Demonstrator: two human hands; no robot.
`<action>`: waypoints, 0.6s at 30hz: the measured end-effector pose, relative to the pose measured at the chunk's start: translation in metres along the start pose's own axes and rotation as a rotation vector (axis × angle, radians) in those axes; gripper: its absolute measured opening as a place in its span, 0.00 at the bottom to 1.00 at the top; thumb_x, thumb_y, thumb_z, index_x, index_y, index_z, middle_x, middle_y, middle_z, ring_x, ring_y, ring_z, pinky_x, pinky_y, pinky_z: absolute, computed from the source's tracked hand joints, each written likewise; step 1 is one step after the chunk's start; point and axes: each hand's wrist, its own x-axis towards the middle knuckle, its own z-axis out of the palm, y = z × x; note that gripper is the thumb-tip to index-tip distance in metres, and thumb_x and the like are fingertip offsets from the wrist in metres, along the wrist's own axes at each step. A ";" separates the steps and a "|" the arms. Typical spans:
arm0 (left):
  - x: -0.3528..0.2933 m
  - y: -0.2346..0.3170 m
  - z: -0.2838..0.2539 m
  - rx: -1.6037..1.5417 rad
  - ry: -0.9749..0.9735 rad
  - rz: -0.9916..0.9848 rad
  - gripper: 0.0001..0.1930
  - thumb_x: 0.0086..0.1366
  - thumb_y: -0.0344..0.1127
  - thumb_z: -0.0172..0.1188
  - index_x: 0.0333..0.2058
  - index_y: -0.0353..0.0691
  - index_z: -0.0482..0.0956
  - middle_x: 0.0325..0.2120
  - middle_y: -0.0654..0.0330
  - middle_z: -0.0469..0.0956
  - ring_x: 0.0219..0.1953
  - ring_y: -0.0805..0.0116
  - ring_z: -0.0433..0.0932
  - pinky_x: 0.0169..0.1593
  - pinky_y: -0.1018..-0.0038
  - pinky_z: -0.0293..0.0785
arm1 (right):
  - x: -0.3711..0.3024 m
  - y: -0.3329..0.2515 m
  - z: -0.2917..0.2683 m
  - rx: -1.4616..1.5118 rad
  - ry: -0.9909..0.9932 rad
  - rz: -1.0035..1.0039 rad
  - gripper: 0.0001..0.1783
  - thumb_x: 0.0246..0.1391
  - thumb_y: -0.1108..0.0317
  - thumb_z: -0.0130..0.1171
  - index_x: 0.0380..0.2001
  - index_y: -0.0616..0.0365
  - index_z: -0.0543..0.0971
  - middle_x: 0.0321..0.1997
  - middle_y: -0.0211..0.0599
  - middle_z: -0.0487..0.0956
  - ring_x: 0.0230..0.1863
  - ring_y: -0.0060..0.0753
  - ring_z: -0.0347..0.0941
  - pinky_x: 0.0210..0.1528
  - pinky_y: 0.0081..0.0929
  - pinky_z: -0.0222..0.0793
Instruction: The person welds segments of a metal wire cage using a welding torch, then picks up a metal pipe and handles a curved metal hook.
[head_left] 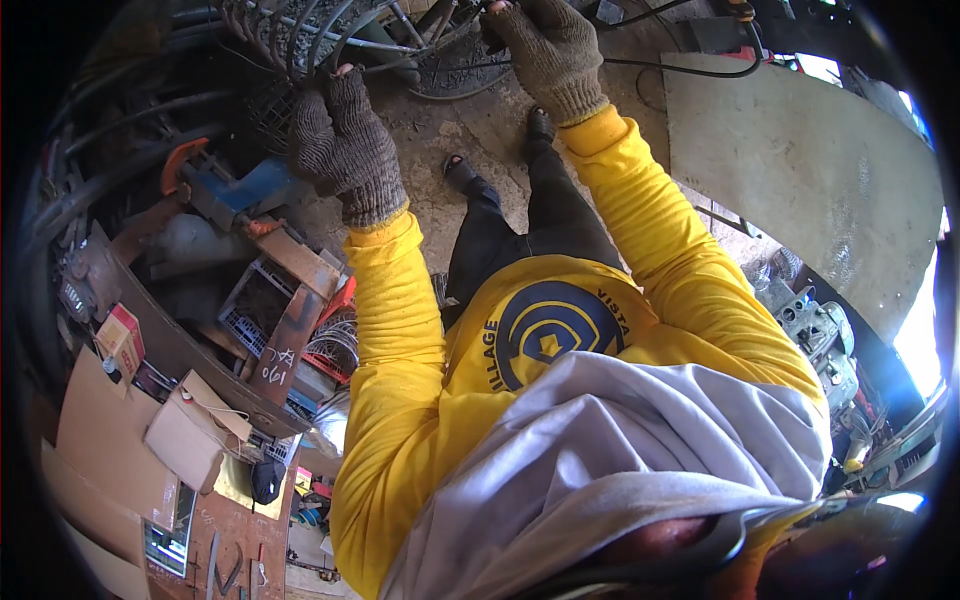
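Observation:
My left hand, in a brown knit glove with a bare fingertip showing, reaches up to a row of curved metal bars. Its fingers are bent together at the lower ends of the bars; what they grip is hidden. To the right, my right hand wears a matching glove and is closed near the top edge. Whatever lies inside its fingers is out of sight. A black cable runs from beside this glove to the right. Beyond both hands lies a rounded metal frame on the floor.
At left, a blue and orange tool lies among scrap metal and a plastic crate. Cardboard and hand tools, including pliers, rest on a brown bench. A large flat sheet and a metal machine stand at right.

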 end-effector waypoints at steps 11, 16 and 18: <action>0.003 0.001 -0.005 0.080 -0.064 0.126 0.14 0.64 0.38 0.68 0.36 0.29 0.84 0.25 0.55 0.84 0.25 0.69 0.82 0.30 0.73 0.77 | 0.003 -0.001 0.004 0.051 -0.001 0.039 0.12 0.65 0.64 0.59 0.43 0.64 0.79 0.29 0.32 0.81 0.29 0.21 0.76 0.32 0.21 0.72; 0.003 0.010 -0.007 0.058 -0.061 0.065 0.15 0.65 0.40 0.67 0.36 0.30 0.85 0.26 0.53 0.84 0.26 0.65 0.83 0.32 0.71 0.77 | 0.003 0.005 0.003 0.012 -0.004 -0.001 0.12 0.65 0.65 0.59 0.44 0.64 0.79 0.29 0.32 0.81 0.29 0.21 0.76 0.32 0.21 0.72; 0.004 0.012 -0.008 0.074 -0.045 0.118 0.15 0.65 0.41 0.67 0.36 0.30 0.85 0.27 0.53 0.85 0.27 0.64 0.83 0.32 0.70 0.77 | 0.003 0.008 0.004 0.040 -0.013 0.010 0.12 0.65 0.65 0.59 0.44 0.64 0.79 0.29 0.32 0.81 0.29 0.21 0.76 0.32 0.21 0.72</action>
